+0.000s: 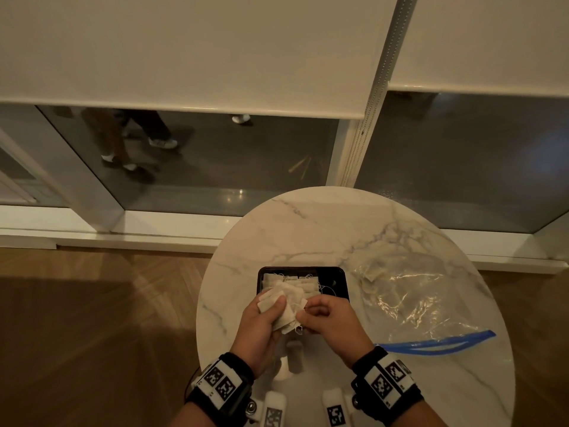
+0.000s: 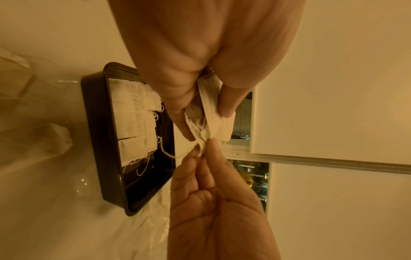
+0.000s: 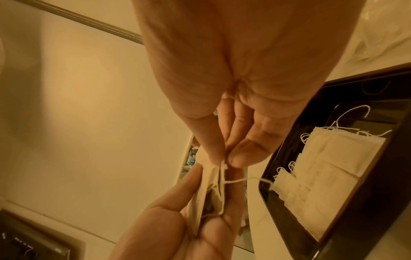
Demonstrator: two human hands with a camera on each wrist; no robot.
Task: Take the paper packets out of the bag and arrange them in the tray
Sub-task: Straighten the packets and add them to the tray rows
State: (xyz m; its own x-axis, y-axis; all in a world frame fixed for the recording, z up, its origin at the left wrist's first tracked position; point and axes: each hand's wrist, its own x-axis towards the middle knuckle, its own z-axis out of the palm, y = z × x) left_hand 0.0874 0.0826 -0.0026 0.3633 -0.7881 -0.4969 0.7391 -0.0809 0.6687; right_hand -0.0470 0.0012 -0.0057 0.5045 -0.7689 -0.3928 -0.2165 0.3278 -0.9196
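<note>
Left hand: my left hand grips a bunch of paper packets, fingers and thumb curled round it, just above the near edge of the tray.
Same hand, close up: from the left wrist the bunch sits squeezed between my thumb and fingers, its loose ends pointing toward my other hand.
Right hand: my right hand pinches the edge of the bunch between thumb and fingertips, the other fingers curled in.
The pinch: from the right wrist my thumb and forefinger meet on a corner of one packet and a thin white string; I think it is a single packet, but the view is too crowded to be sure.
Tray: the black tray lies on the desk just beyond my hands, long side toward me.
Packets already in: flat packets lie in neat overlapping rows along the left part of the tray, strings trailing over its bare dark floor on the right.
Bag: the clear plastic bag with a blue zip strip lies crumpled on the desk to the right of the tray; a few packets seem to show through its far end.
Desk: a round white marble desk carries the tray and the bag, and stands near a window with blinds partly down.
</note>
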